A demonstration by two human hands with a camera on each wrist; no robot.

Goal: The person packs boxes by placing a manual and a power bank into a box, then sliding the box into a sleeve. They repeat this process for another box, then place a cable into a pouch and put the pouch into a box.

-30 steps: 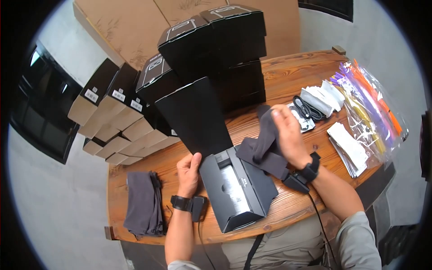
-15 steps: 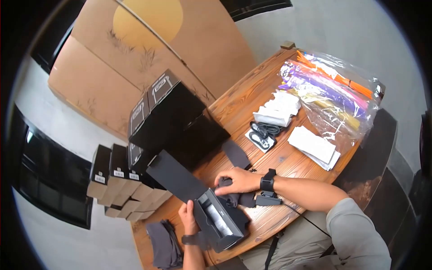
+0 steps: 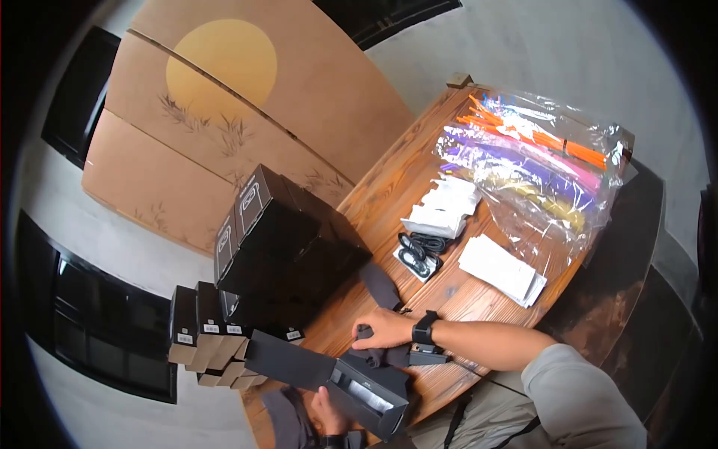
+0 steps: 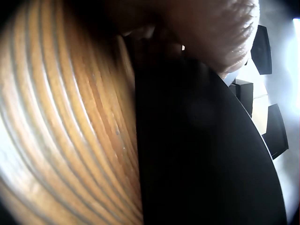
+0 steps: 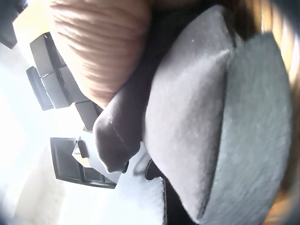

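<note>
An open black box (image 3: 366, 396) sits near the table's front edge, its flap lid (image 3: 290, 361) folded out to the left and something whitish inside. My left hand (image 3: 325, 413) grips the box's left side by the lid fold, thumb on top; in the left wrist view a dark panel (image 4: 201, 140) of it fills the middle below the hand. My right hand (image 3: 383, 329) holds a bunched dark grey cloth (image 3: 385, 357) just beyond the box. In the right wrist view the soft cloth (image 5: 187, 108) bulges out beside the palm. A flat cloth piece (image 3: 380, 286) lies past the fingers.
Black boxes (image 3: 299, 262) stand stacked behind, smaller ones (image 3: 217, 329) at left. Folded grey cloths (image 3: 283, 419) lie at front left. To the right are coiled black cables (image 3: 420, 254), white packets (image 3: 445, 206), white papers (image 3: 502, 269) and a clear bag of coloured strips (image 3: 531, 165).
The right hand has lowered the grey cloth from raised above the table and bunched it next to the box. The left hand keeps its grip. The head view has turned right.
</note>
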